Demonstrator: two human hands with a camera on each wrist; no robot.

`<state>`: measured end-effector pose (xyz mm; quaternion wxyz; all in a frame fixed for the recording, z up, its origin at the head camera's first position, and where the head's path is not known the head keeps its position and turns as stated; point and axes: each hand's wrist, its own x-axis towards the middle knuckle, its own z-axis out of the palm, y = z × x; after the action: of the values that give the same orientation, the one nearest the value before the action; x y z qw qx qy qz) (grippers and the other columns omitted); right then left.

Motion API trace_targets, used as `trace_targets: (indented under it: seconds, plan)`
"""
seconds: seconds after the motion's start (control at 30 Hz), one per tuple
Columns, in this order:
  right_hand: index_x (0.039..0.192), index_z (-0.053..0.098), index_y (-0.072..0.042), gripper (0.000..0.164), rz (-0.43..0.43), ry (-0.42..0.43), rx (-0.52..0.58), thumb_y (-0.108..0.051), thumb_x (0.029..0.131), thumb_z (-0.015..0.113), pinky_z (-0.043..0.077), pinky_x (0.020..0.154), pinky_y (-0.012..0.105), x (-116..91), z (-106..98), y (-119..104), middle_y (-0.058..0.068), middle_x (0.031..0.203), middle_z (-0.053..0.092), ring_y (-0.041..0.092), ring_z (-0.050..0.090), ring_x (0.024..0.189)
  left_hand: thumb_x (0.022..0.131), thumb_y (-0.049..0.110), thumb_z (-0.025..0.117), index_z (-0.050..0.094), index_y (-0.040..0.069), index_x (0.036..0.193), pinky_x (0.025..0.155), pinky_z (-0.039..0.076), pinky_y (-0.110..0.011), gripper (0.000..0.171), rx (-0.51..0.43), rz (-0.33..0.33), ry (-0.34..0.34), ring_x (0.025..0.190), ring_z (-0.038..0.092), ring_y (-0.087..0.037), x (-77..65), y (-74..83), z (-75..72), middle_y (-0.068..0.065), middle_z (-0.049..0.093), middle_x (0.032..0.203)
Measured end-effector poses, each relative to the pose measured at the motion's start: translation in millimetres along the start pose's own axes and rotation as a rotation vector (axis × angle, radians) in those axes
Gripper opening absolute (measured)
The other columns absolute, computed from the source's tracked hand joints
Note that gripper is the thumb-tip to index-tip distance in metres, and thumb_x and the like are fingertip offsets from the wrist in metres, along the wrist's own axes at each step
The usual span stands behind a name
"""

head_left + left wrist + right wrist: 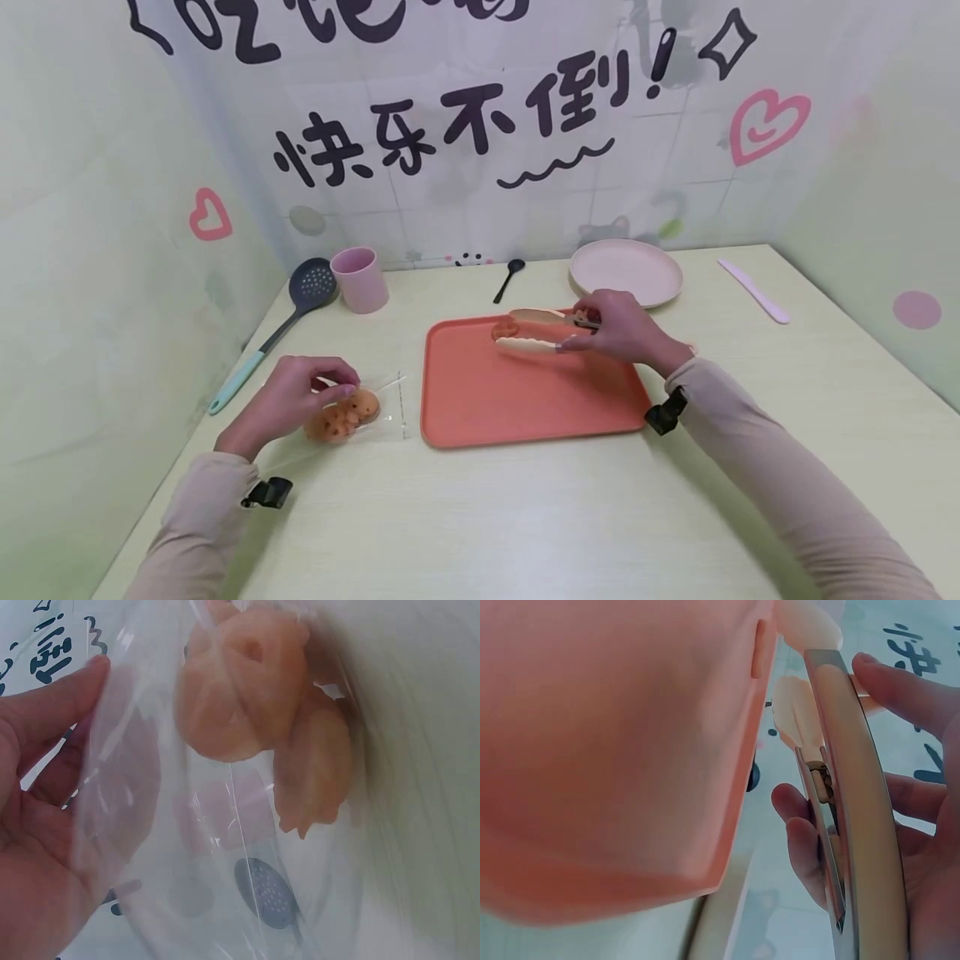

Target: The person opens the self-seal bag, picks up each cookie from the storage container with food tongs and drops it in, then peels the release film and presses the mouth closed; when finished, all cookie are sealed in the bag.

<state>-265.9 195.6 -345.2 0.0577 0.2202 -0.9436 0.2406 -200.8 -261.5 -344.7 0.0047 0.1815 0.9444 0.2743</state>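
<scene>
My left hand (296, 398) pinches a clear plastic bag (390, 410) at the left of an orange tray (517, 404). Several orange-brown, animal-shaped pieces (341, 421) lie inside; the left wrist view shows one rounded piece (240, 690) through the film. In my right hand (626, 329) is a pair of tongs (862, 795) with cream tips, gripped along the handles over the tray's far side. The tongs' arms stand apart, and a round orange-brown piece (504, 332) on the tray shows near their tips. Another small piece (582, 315) shows partly behind the tongs.
A slotted skimmer (313, 285) and a pink cup (360, 283) are at the back left. Along the back are a small black spoon (512, 275) and a pink plate (628, 271). A pink knife (753, 290) lies at the right, near the side wall.
</scene>
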Motion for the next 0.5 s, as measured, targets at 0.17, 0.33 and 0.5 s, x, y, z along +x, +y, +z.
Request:
trace_targets:
  seconds: [0.17, 0.33, 0.5]
  plan:
    - [0.081, 0.062, -0.003, 0.047, 0.031, -0.007, 0.001, -0.042, 0.074, 0.089, 0.031, 0.066, 0.032, 3.7, 2.2, 3.1, -0.001, 0.063, 0.038, 0.017, 0.039, 0.067, 0.089, 0.008, 0.074, 0.076, 0.012, 0.097, 0.074, 0.055, -0.016, 0.009, 0.002, 0.003, 0.01, 0.089, 0.07, -0.018, -0.7, 0.1, -1.0, -0.002, 0.076, 0.095]
    - [0.087, 0.066, -0.003, 0.047, 0.044, -0.019, -0.001, -0.042, 0.072, 0.089, 0.032, 0.066, 0.032, 7.7, 5.2, 2.8, 0.001, 0.065, 0.045, 0.017, 0.043, 0.068, 0.089, 0.008, 0.075, 0.076, 0.012, 0.097, 0.074, 0.056, -0.017, 0.009, -0.005, 0.007, 0.014, 0.088, 0.07, -0.018, -2.2, 0.4, -1.7, -0.002, 0.076, 0.094]
    - [0.094, 0.071, -0.004, 0.046, 0.031, -0.012, -0.01, -0.041, 0.073, 0.089, 0.038, 0.067, 0.03, 9.9, 9.2, 1.0, 0.003, 0.068, 0.056, 0.018, 0.05, 0.069, 0.089, 0.008, 0.074, 0.076, 0.012, 0.097, 0.074, 0.056, -0.017, 0.009, -0.012, 0.001, 0.009, 0.089, 0.07, -0.018, -3.8, -1.0, -0.9, -0.002, 0.076, 0.095]
